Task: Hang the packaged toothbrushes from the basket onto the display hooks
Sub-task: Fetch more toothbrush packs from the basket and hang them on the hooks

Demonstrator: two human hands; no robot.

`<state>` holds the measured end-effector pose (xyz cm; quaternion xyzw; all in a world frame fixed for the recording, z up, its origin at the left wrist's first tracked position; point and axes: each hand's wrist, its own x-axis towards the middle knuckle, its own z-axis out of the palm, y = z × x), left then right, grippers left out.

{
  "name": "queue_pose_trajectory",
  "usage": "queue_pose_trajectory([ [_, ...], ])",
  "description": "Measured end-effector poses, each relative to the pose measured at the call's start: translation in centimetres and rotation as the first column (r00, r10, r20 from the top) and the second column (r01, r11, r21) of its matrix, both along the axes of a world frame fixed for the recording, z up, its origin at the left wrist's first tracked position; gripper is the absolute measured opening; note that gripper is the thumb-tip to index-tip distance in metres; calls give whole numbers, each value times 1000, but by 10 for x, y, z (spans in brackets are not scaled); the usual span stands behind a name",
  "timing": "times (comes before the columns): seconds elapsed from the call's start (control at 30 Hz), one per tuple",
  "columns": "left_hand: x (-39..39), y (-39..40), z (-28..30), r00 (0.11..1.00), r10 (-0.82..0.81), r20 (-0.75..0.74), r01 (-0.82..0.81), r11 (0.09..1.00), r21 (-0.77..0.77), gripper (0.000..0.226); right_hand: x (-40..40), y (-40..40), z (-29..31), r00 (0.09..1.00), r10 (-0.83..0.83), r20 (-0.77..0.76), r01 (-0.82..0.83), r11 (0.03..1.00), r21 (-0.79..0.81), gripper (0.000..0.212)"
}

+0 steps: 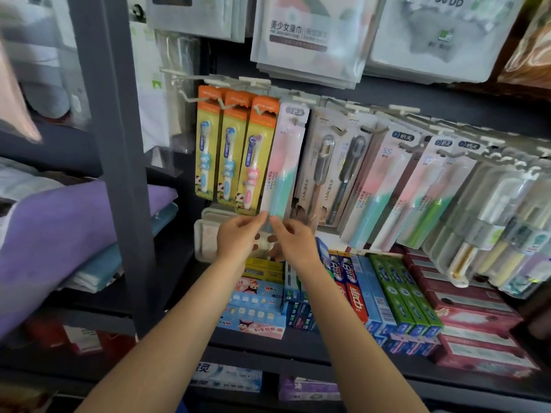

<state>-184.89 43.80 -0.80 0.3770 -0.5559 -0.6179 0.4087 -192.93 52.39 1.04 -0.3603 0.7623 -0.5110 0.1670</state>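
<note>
A pink-and-teal packaged toothbrush (284,162) hangs upright with its top at a white display hook (293,122). My left hand (238,236) and my right hand (290,238) both pinch its bottom edge from either side. To its left three orange-and-yellow children's toothbrush packs (235,150) hang on hooks (208,98). To its right hang grey toothbrush packs (331,168) and more pink-and-teal packs (384,186). The basket is not in view.
Toothpaste boxes (396,293) fill the shelf below the hooks. White packaged towels (310,37) hang above. A dark metal post (119,144) stands left, with folded purple and blue towels (59,228) beyond it. Clear multi-packs (489,222) hang far right.
</note>
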Motion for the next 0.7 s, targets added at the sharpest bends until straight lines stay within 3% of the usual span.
queue_pose_trajectory([
  [0.07,7,0,-8,996,-1,86,5,999,-46,25,3,10,-3,1000,-22,-22,23,999,50,28],
  [0.17,32,13,-21,979,19,205,43,955,-294,18,15,42,-12,986,-66,-154,81,992,92,21],
  [0.27,71,42,-35,976,-31,214,146,822,-550,18,44,93,-25,958,-116,-263,131,991,40,17],
  [0.37,107,69,-62,924,-82,373,331,657,-677,30,79,139,-61,925,-153,-348,195,977,87,14],
  [0.5,143,110,-120,766,-238,598,609,568,-554,40,120,197,-131,930,-95,-354,218,920,326,21],
  [0.6,162,155,-165,621,-292,728,747,504,-435,38,144,251,-168,953,-14,-302,188,810,556,36],
  [0.7,169,209,-192,493,-359,792,843,420,-335,36,156,312,-181,963,-97,-251,233,768,597,40],
])
